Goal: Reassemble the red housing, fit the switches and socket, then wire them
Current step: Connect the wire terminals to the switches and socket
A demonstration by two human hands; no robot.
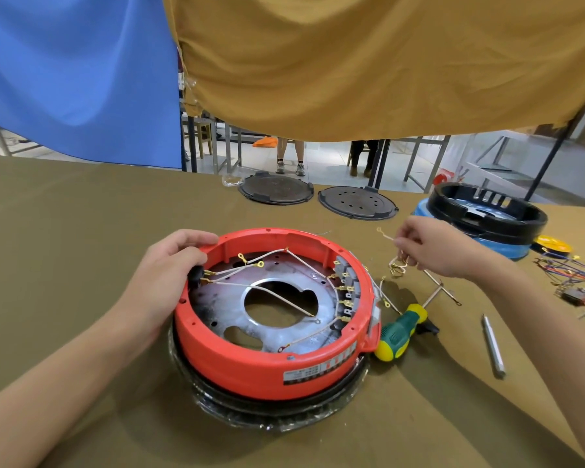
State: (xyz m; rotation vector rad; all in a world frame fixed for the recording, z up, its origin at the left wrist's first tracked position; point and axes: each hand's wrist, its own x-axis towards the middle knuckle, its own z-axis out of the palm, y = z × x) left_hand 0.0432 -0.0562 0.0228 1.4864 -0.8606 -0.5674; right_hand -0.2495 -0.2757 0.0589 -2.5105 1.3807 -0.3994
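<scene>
The round red housing [250,363] lies open side up on the brown cloth, over a black plastic-wrapped base. Inside are a metal plate [213,298] with a large hole, white wires with gold terminals, and a row of grey switches [347,282] along the right wall. A black socket [195,275] sits at the left wall. My left hand [164,275] grips the housing's left rim, thumb inside by the socket. My right hand [433,249] is raised to the right of the housing and pinches a bundle of loose white wires [397,266] with gold ring terminals.
A green and yellow screwdriver [401,332] lies right of the housing, a metal bit [493,346] farther right. Two dark round plates [276,189] [357,202] rest at the table's far edge. A black ring on a blue housing [487,217] and coloured wires [568,268] are at right.
</scene>
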